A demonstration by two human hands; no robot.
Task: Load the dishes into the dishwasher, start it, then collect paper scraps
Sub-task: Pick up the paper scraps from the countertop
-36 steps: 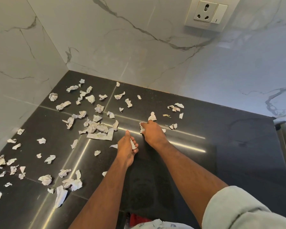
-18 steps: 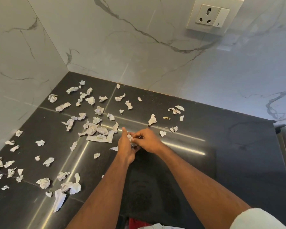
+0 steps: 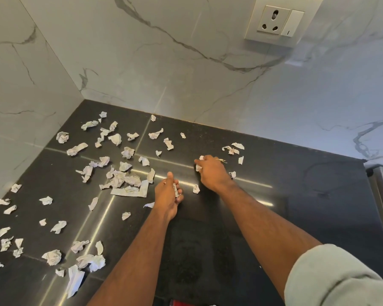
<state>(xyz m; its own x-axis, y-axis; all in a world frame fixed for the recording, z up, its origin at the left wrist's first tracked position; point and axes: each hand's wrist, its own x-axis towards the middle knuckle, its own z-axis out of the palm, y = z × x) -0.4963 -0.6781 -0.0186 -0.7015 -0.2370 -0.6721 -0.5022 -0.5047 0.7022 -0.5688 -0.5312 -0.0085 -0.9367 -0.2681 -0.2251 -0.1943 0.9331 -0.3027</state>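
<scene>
Dozens of crumpled paper scraps [image 3: 119,177] lie scattered over the dark surface [image 3: 296,195], thickest toward the left corner. Both hands are apart: the left hand [image 3: 167,194] grips a few scraps, and the right hand [image 3: 211,171] pinches another scrap farther back.

No readable words, brands or numbers showed anywhere; the only sign was a short dark line marked on the wall switch [image 3: 291,23] beside the socket [image 3: 272,20].
</scene>
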